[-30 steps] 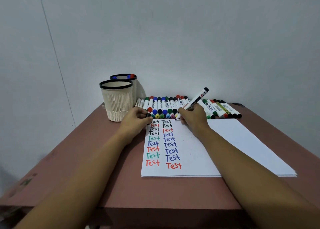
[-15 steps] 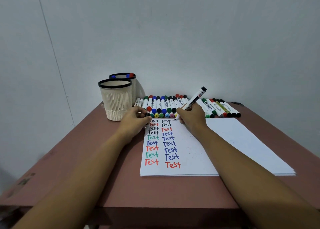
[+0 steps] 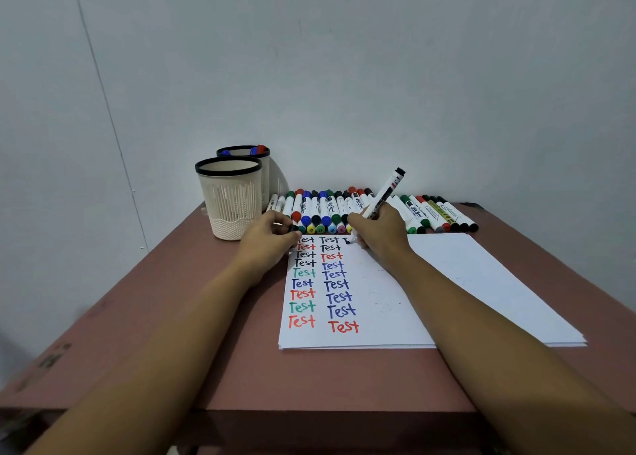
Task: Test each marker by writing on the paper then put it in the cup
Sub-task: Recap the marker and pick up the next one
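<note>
My right hand (image 3: 378, 231) grips a white marker with a black end (image 3: 387, 193), its tip down on the white paper (image 3: 395, 303) at the top of a third column, where a black stroke shows. Two columns of "Test" in black, red, green and blue fill the paper's left part. My left hand (image 3: 272, 239) pinches a small black cap (image 3: 293, 228) and rests at the paper's top left corner. A cream cup with a black rim (image 3: 230, 196) stands left of my left hand; I cannot see into it. Behind it a second cup (image 3: 256, 153) holds blue and red markers.
A row of several capped markers (image 3: 344, 210) lies along the back of the brown table (image 3: 206, 334), between the cups and the right edge. The table stands against a pale wall. A stack of white sheets extends to the right under my right forearm.
My right hand has shifted slightly and a black stroke has appeared at the top of the third column. My left hand stays at the paper's corner with the cap.
</note>
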`<state>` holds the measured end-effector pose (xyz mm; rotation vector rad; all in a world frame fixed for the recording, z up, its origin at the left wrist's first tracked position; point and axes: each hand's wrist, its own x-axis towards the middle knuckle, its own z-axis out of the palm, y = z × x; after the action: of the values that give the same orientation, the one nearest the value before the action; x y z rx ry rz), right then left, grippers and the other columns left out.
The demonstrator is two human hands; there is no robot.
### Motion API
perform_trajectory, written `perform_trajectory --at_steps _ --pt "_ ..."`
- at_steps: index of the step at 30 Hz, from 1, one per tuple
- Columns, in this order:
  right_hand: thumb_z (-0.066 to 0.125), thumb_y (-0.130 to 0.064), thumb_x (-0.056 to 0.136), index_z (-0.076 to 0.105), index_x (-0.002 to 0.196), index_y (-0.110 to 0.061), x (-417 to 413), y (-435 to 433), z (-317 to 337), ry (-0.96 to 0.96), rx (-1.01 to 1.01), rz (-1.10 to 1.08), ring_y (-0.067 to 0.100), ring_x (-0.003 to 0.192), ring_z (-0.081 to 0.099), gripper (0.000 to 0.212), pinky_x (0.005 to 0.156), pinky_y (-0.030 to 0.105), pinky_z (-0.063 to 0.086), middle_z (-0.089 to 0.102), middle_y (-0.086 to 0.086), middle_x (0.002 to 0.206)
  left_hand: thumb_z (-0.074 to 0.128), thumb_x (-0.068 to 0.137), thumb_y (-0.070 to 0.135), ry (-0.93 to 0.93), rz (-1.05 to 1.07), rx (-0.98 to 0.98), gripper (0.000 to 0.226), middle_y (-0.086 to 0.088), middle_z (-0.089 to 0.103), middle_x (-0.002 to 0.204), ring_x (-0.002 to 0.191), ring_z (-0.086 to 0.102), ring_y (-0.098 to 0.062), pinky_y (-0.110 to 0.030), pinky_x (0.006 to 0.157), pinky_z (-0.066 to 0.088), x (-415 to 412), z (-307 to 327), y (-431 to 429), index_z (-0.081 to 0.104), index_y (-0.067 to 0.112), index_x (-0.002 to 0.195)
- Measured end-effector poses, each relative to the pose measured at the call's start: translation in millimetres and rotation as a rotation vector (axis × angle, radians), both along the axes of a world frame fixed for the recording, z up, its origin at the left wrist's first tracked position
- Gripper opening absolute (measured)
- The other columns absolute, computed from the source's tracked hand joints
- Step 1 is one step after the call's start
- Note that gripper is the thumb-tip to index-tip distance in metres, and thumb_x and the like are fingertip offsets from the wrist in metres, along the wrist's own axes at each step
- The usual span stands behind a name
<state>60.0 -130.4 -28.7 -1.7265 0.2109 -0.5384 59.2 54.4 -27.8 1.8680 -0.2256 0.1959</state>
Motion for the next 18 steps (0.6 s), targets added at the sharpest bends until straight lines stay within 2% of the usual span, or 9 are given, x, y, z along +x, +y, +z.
perform_trajectory --at_steps 5,11,14,18 --pt "0.063 -0.012 0.075 0.05 0.068 -0.01 -1.0 -2.2 1.1 -0.023 0.029 -0.075 0.022 0.058 0.05 0.016 0.056 0.031 0.045 0.057 0.01 0.066 0.066 0.084 0.011 0.0 0.001 0.013 0.017 -0.01 0.065 0.099 0.087 0.064 -0.02 -0.031 0.078 0.053 0.0 0.0 0.5 0.055 0.015 0.096" --pt "0.064 -0.011 0.077 0.046 0.066 -0.016 -2.3 -0.4 -0.3 -0.011 -0.031 -0.072 0.02 0.059 0.05 0.022 0.058 0.03 0.041 0.054 0.001 0.063 0.066 0.084 0.011 -0.008 0.009 0.029 0.018 -0.01 0.064 0.1 0.09 0.064 -0.021 -0.024 0.072 0.052 -1.1 0.3 -0.9 0.055 0.014 0.098" --pt "0.065 -0.01 0.077 0.05 0.069 -0.013 -1.4 -1.7 0.5 -0.007 -0.008 -0.047 0.023 0.06 0.052 0.017 0.06 0.032 0.045 0.057 0.006 0.067 0.067 0.084 0.013 -0.012 0.014 0.044 0.018 -0.009 0.064 0.102 0.092 0.063 -0.021 -0.027 0.076 0.052 -0.9 0.4 -0.3 0.055 0.015 0.098" --pt "0.064 -0.01 0.076 0.049 0.067 -0.013 -2.1 -0.2 1.1 0.0 0.001 -0.036 0.02 0.055 0.048 0.017 0.058 0.031 0.042 0.055 0.006 0.063 0.067 0.084 0.013 -0.013 0.013 0.053 0.018 -0.008 0.064 0.101 0.092 0.063 -0.02 -0.024 0.072 0.05 -0.9 0.6 -0.4 0.055 0.016 0.097"
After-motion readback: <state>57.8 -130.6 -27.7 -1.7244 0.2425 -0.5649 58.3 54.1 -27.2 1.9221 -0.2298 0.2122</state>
